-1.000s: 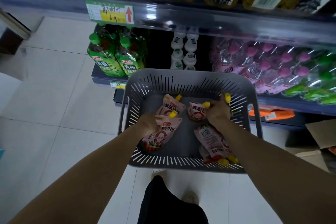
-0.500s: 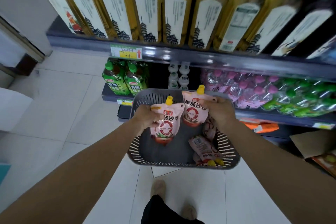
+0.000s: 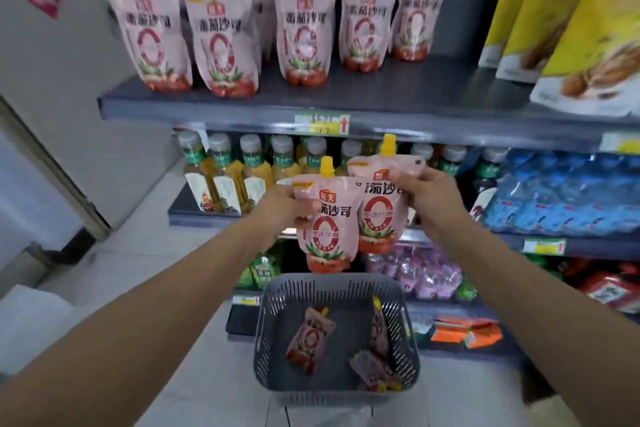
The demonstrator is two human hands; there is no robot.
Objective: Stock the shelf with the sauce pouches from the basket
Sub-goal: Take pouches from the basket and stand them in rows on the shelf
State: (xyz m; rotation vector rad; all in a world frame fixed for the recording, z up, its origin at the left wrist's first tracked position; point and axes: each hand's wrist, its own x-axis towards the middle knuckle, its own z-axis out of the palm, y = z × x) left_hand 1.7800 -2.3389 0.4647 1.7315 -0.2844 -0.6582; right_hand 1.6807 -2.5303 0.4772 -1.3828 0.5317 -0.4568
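while my left hand [image 3: 284, 208] grips one tomato sauce pouch [image 3: 327, 229] and my right hand [image 3: 429, 194] a second pouch [image 3: 379, 208], both hang below the shelf [image 3: 398, 90], unplaced. shelved pouches [image 3: 301, 31] stand there already; roughly three loose pouches [image 3: 310, 340] wait in the basket [image 3: 265, 326].

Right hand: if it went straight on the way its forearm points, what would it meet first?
The right hand with its pouch would likely meet the shelf's front edge near the price tag; depth is unclear, so the bottles beneath may come first.
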